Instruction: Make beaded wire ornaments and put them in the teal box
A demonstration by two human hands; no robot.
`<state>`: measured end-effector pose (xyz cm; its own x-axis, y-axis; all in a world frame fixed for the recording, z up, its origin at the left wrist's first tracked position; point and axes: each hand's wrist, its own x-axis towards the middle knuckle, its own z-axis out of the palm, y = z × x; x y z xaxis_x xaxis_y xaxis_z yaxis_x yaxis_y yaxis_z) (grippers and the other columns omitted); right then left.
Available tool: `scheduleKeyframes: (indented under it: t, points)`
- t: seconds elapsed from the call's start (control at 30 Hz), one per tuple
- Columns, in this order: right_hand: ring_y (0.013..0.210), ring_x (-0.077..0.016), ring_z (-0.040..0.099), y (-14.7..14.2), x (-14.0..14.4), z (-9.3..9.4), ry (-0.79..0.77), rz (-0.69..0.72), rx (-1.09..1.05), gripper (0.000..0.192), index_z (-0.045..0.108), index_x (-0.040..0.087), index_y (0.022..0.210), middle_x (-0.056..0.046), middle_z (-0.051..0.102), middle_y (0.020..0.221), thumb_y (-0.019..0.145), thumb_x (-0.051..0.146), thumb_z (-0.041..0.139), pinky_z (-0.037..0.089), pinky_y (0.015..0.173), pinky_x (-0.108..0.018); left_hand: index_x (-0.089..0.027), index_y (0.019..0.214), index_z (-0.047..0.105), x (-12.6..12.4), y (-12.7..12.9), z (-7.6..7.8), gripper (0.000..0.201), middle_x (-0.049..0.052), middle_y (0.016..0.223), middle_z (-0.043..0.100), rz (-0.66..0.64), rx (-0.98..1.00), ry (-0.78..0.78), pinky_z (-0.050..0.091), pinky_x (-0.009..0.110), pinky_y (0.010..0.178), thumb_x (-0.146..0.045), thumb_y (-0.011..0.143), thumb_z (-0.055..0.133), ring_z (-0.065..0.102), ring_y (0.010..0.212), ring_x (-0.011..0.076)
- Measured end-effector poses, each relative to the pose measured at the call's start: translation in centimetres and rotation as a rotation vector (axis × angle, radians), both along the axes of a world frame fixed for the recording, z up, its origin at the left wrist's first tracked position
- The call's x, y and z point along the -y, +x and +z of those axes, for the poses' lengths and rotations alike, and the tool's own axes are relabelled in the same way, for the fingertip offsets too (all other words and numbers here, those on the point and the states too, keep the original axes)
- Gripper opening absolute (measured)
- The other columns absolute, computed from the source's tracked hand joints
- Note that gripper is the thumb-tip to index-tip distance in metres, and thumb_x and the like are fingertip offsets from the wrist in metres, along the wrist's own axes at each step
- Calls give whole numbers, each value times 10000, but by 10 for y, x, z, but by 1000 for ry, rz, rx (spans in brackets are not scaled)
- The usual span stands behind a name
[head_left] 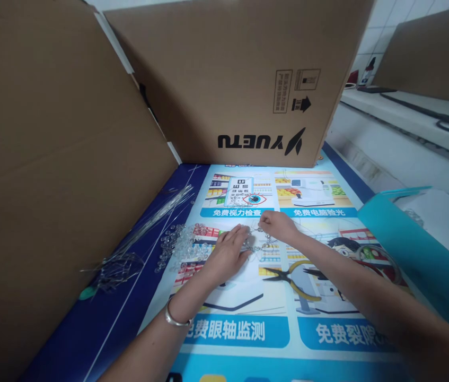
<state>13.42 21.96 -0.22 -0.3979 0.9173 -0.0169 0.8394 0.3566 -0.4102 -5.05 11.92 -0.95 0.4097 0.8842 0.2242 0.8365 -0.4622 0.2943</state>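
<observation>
One beaded wire (pixel 267 240) lies between the left hand (pixel 227 253) and the right hand (pixel 279 226), low over the printed sheet (pixel 293 324). Threading or shaping wire this thin seems to call for one steady hand and one fine pinch: best to anchor the beaded part with the left and work the free end with the right, pulling gently, since a hard tug could kink the strand or spill its beads. Keeping the clear loose beads (pixel 182 246), heaped just left of the left hand, away from the heel of the palm would also help.

The left hand reaches in from the lower left, palm down, fingers together, thumb apart; whether it grips the wire I cannot tell. The right hand comes from the lower right, fingers curled, thumb and forefinger pinched, apparently on the wire's upper edge. The pliers (pixel 285 276) lie below it, near and untouched.
</observation>
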Motion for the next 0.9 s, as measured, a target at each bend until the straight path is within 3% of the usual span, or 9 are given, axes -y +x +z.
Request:
scheduleKeyframes:
  t: [0.43,0.63,0.9]
  points:
    - [689,-139,543,-1,-2,-6,10,-15,-32,158,604,233,808,8,634,738,784,350,501,310,552,-224,-217,1214,412,-1,0,0,366,75,1362,391,-14,-21,-18,252,455,1002,-284,856,441,251,1293,245]
    - [681,-127,544,7,1,0,3,50,-108,140,601,234,810,18,631,753,771,337,514,335,564,-215,-221,1238,395,0,0,0,393,63,1369,384,-16,-18,-3,254,450,1002,-283,853,447,233,1301,238]
    - [692,-125,536,29,28,12,-7,109,-188,301,577,243,971,-2,600,832,748,441,540,386,609,-230,-216,1305,333,-3,-1,-3,480,84,1361,395,-16,-9,7,237,460,1008,-311,851,458,226,1304,242]
